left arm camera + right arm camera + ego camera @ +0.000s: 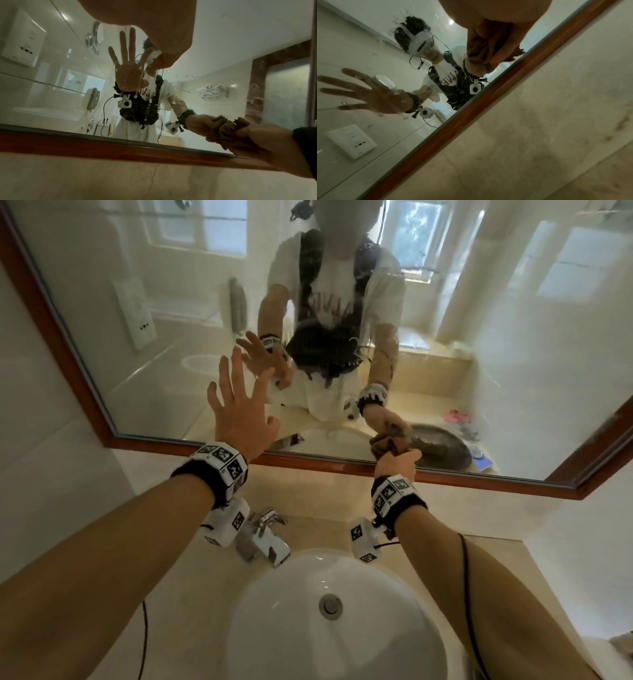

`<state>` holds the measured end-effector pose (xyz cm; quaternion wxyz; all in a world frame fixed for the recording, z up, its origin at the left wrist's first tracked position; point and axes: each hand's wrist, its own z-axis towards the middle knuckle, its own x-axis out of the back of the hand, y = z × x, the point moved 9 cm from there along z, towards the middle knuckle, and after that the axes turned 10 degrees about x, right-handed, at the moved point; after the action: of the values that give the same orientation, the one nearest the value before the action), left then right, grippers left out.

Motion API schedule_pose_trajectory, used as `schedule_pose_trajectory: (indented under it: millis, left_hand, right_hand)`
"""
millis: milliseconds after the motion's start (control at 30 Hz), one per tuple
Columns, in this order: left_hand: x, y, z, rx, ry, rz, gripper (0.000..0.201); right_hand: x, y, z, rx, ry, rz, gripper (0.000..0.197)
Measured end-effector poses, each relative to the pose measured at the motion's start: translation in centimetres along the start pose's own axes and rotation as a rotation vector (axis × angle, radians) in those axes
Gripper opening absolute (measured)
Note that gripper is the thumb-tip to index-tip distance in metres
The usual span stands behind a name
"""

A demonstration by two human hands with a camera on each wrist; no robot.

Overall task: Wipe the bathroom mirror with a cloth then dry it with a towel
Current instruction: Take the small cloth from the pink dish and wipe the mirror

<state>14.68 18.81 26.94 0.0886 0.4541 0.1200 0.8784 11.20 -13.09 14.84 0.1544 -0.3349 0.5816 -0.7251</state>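
Note:
The wood-framed mirror [154, 302] fills the wall above the basin. My right hand [397, 463] grips a bunched brown cloth [392, 447] and holds it against the glass just above the lower frame [308, 462]. The wrist views show the same: the cloth [228, 129] is balled in the right hand [267, 139], with the fingers [501, 40] curled round the cloth [477, 46]. My left hand [239, 398] is raised flat before the glass, left of the cloth, fingers spread and empty. Whether its fingertips touch the glass I cannot tell. Whitish drops and streaks speckle the mirror [51, 94].
A white basin [260, 594] sits in the beige counter [171, 628] right below my arms, with a chrome faucet [263, 539] between the wrists. A beige stone strip [102, 175] runs under the frame [102, 146]. Cables hang from both wrist cameras.

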Motion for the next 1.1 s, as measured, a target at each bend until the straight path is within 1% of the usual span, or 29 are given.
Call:
schedule_pose_trajectory:
  millis: [67,100,167,200,233,300,333,400,533,600,667,733,800,900,1000,1033,1100]
  left_hand:
    - [-0.1,-1.7,0.4,-0.004,0.000,-0.004,0.085]
    - [-0.1,-2.6,0.8,-0.006,0.002,-0.011,0.085]
    - [-0.3,-4.4,1.5,-0.002,-0.014,-0.030,0.087]
    - [-0.4,-5.3,1.8,0.002,-0.027,-0.045,0.088]
    - [-0.5,-6.1,2.1,0.004,-0.039,-0.064,0.088]
    - [-0.3,-7.6,2.8,0.003,-0.047,-0.106,0.088]
    - [-0.1,-8.3,3.0,0.002,-0.048,-0.127,0.088]
    - [0.1,-9.5,3.1,0.003,-0.036,-0.148,0.088]
    - [0.3,-12.0,3.2,0.006,-0.017,-0.125,0.089]
    - [0.2,-13.0,3.5,0.015,-0.022,-0.122,0.090]
    - [0.1,-13.8,3.7,0.017,-0.029,-0.129,0.089]
    - [0.0,-14.0,3.8,0.008,-0.030,-0.136,0.087]
    - [0.1,-13.7,3.9,-0.004,-0.031,-0.141,0.088]
    - [0.2,-13.0,4.2,-0.024,-0.025,-0.165,0.088]
    - [0.3,-12.5,4.4,-0.030,-0.011,-0.170,0.088]
    - [0.4,-12.4,4.5,-0.030,-0.011,-0.174,0.087]
    - [0.5,-12.4,4.5,-0.034,-0.013,-0.173,0.087]
  right_hand:
    - [-1.2,-1.4,-1.2,0.040,0.013,0.051,0.013]
    - [-2.1,-2.2,-1.8,0.066,-0.008,0.023,0.019]
    - [-3.8,-3.9,-3.0,0.096,-0.037,-0.019,0.039]
    - [-4.5,-4.9,-3.6,0.110,-0.025,-0.007,0.042]
    - [-5.2,-5.9,-4.4,0.129,-0.006,0.027,0.040]
    - [-6.8,-8.0,-5.8,0.175,0.012,0.099,0.021]
    - [-7.7,-9.2,-6.6,0.214,0.001,0.059,0.015]
    - [-9.6,-11.3,-8.5,0.269,-0.053,-0.001,0.017]
    - [-14.9,-14.0,-12.2,0.376,-0.180,-0.123,0.035]
    - [-16.9,-14.1,-13.9,0.394,-0.224,-0.157,0.037]
    - [-18.0,-13.9,-14.9,0.421,-0.254,-0.142,0.034]
    - [-18.0,-13.6,-14.8,0.413,-0.270,-0.132,0.030]
    - [-16.8,-12.7,-13.7,0.373,-0.244,-0.120,0.027]
    - [-13.3,-10.7,-11.0,0.282,-0.144,-0.097,0.018]
    - [-9.9,-8.5,-8.4,0.173,-0.018,-0.030,0.019]
    - [-9.1,-8.1,-8.0,0.136,0.028,0.008,0.018]
    - [-8.4,-7.9,-7.9,0.096,0.074,0.037,0.017]
